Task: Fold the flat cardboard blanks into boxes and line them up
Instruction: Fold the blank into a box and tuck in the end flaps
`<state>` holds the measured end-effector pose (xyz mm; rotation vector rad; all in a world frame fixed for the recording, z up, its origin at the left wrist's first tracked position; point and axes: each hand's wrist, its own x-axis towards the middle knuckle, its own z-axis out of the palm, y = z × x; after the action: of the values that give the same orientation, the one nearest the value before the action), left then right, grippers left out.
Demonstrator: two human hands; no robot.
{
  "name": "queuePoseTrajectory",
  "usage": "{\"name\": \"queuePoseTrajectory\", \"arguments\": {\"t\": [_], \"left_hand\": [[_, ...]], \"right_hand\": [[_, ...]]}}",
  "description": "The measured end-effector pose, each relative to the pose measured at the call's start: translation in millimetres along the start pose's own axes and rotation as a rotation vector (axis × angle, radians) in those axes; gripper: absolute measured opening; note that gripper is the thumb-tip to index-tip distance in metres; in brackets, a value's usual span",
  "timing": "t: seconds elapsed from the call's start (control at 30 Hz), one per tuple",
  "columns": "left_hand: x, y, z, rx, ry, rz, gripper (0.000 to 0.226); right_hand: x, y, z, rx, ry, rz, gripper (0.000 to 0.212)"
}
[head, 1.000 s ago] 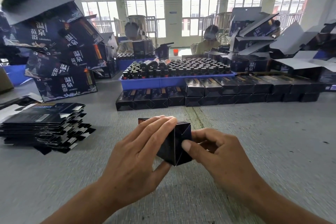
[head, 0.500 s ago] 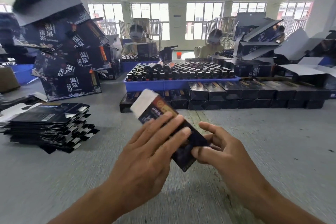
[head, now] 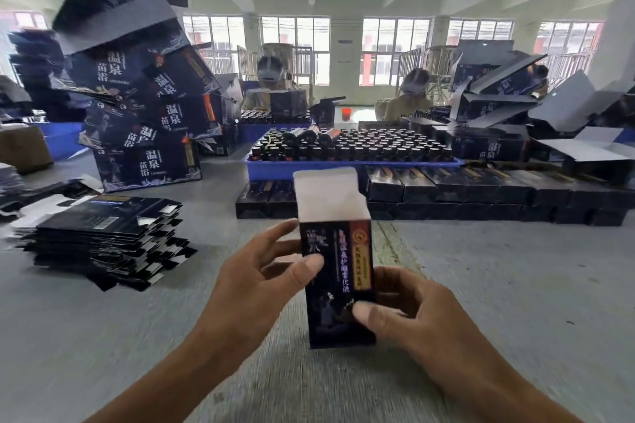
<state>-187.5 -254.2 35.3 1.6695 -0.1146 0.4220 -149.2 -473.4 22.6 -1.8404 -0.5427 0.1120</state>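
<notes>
while both hands grip the box (head: 338, 282), grey table (head: 515, 285), windowed factory hall.

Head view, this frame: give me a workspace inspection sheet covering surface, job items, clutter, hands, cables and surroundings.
Surface: grey table, bare in front of the person.
Job's things: one folded box held upright, white top flap open; stack of flat blanks at left; rows of finished boxes lined up behind.
Clutter: blue tray of dark bottles; leaning pile of large printed cartons at left; opened cartons at right.
Hands: left hand and right hand both have a grip on the box.
Cables: nothing seen.
Surroundings: workshop with windows; other workers seated at the far side.
</notes>
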Motion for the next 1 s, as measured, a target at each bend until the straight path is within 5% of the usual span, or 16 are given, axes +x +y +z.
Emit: {"name": "queuePoseTrajectory", "arguments": {"t": [0.33, 0.63, 1.0], "left_hand": [[-9, -6, 11, 0.014, -0.051, 0.041, 0.061], [-10, 2, 12, -0.017, -0.012, 0.174, 0.038], [-14, 4, 12, 0.165, -0.005, 0.292, 0.039]], "right_hand": [[2, -6, -6, 0.241, 0.09, -0.166, 0.036], [2, -5, -6, 0.264, 0.048, -0.164, 0.045], [-5, -14, -6, 0.132, 0.125, -0.29, 0.057]]}}
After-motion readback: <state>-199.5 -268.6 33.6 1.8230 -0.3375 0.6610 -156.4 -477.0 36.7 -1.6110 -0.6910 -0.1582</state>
